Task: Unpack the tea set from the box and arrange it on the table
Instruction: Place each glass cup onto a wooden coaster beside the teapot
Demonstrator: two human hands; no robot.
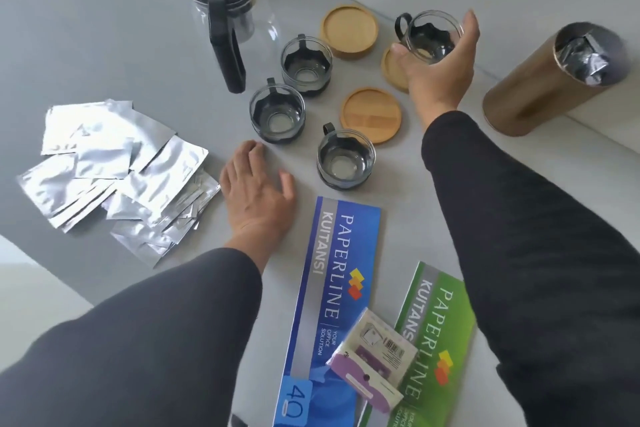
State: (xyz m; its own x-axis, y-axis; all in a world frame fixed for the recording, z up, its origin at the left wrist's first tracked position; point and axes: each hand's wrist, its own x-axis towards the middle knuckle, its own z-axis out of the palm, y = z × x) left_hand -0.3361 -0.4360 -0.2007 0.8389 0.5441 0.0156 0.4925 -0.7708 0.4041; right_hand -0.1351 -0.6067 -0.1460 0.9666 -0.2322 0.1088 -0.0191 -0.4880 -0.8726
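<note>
Right hand (437, 55) grips a glass cup (433, 35) by its rim, fingers curled round it, directly above a wooden coaster (393, 70). Left hand (258, 189) lies flat, fingers loosely spread, unloaded. Advice: lower level, centre the cup below the fingers, release only once seated.

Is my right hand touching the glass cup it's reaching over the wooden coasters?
Touching. The head view shows the right hand wrapped around the small glass cup with the black handle.
</note>
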